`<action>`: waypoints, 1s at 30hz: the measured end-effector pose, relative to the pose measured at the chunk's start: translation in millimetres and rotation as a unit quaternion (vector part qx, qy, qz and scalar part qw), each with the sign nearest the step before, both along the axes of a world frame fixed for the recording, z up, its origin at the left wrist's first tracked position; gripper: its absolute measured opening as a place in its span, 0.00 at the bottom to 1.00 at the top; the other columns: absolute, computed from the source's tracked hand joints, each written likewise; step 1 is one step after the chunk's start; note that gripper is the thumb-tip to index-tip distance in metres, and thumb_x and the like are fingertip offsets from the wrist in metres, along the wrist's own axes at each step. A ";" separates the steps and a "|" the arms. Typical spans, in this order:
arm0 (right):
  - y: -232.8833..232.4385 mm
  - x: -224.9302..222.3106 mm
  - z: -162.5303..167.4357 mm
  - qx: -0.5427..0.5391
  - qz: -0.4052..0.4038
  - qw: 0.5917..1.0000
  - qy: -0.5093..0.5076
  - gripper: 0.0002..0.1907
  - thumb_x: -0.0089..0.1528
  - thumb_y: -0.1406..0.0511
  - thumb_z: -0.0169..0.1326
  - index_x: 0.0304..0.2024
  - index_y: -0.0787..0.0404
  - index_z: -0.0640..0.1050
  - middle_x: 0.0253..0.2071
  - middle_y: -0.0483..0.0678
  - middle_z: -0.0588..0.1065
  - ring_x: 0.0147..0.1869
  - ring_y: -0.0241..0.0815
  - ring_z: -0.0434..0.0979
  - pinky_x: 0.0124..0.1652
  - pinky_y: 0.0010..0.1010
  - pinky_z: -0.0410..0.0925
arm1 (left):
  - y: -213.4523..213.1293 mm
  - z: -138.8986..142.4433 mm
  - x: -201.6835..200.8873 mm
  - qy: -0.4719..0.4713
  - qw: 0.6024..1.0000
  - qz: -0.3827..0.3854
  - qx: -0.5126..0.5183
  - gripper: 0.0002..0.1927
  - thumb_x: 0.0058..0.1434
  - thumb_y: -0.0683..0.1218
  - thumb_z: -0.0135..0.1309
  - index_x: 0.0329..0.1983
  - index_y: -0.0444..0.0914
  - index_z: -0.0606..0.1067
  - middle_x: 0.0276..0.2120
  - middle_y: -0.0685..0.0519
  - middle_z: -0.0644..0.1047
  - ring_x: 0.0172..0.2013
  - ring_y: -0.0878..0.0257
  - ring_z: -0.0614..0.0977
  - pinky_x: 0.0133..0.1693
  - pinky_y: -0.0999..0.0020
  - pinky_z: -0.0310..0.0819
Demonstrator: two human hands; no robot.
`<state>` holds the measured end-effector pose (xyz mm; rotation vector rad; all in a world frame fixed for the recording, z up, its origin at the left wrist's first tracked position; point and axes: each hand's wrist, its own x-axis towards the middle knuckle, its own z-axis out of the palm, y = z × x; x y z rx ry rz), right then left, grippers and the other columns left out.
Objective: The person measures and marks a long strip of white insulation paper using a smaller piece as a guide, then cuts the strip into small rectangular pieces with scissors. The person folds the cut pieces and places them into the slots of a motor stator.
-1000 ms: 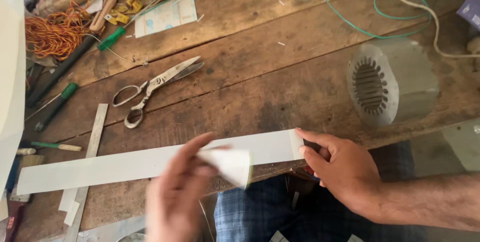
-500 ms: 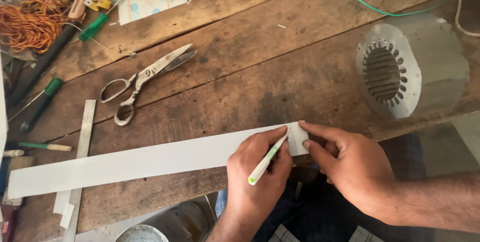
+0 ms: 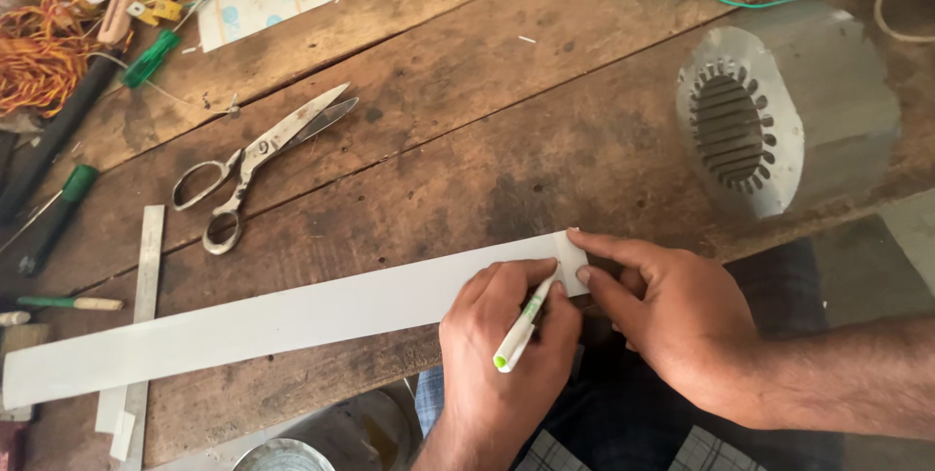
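Left hand grips a green-capped pen, fingers closed round it, tip at the right end of the long white paper strip. Right hand holds nothing, fingertips pressing that strip end flat, lower centre of frame. Strip runs left along the wooden bench. Scissors upper left, grey slotted metal cylinder upper right.

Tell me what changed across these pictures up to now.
The left hand, which a second ago was raised off the bench with a small white piece, has come down onto the right end of the long white strip and now holds a pen with its tip at the strip. The right hand still pins the small white piece at that end. Scissors, metal ruler and stator core lie unmoved.
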<state>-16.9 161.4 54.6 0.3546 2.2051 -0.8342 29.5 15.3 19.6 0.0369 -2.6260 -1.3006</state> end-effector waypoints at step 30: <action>4.4 -2.9 -7.2 0.001 0.015 1.000 0.007 0.25 0.68 0.57 0.54 0.68 0.31 0.75 0.26 0.40 0.77 0.27 0.30 0.73 0.30 0.24 0.71 | 1.1 -0.1 6.8 0.012 0.997 0.023 -0.067 0.09 0.57 0.46 0.65 0.27 0.39 0.78 0.24 0.51 0.80 0.27 0.55 0.84 0.31 0.61 0.77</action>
